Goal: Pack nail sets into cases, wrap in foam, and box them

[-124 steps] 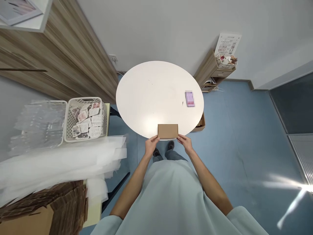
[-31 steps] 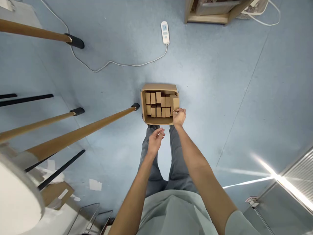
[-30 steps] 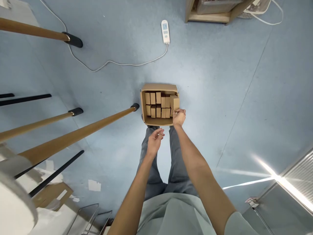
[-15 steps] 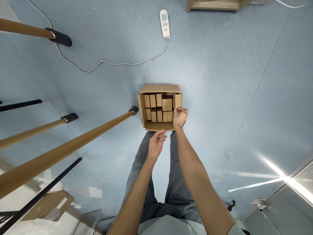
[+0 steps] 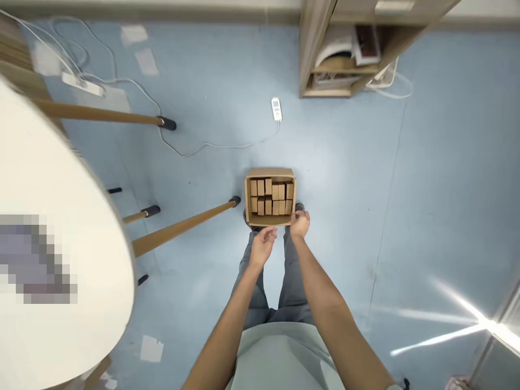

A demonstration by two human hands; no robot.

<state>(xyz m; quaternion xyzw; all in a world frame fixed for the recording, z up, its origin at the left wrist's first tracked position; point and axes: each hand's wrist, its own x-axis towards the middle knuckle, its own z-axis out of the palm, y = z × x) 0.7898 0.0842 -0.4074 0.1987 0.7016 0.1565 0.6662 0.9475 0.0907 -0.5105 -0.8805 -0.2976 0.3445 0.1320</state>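
An open cardboard box [image 5: 270, 221] stands on the floor between my feet. Two rows of small brown cartons [image 5: 268, 205] fill most of it, standing upright side by side. My right hand [image 5: 300, 223] is at the near right corner of the box, its fingers curled closed with nothing visible in them. I cannot tell whether it touches the box wall. Just in front of the near wall hangs my left hand [image 5: 263, 246], its fingers loosely bent and a little apart, holding nothing.
At left, a white tabletop [image 5: 101, 303] reaches in above the floor, and a wooden leg [image 5: 187, 225] ends close to the box. A white power strip [image 5: 277, 109] with its cable lies beyond. A wooden shelf unit [image 5: 331, 93] stands at the far side.
My view has risen, so the box looks smaller and the tabletop has come in. My right hand has left the right-hand carton and drawn back to the box corner; that carton now sits among the others.
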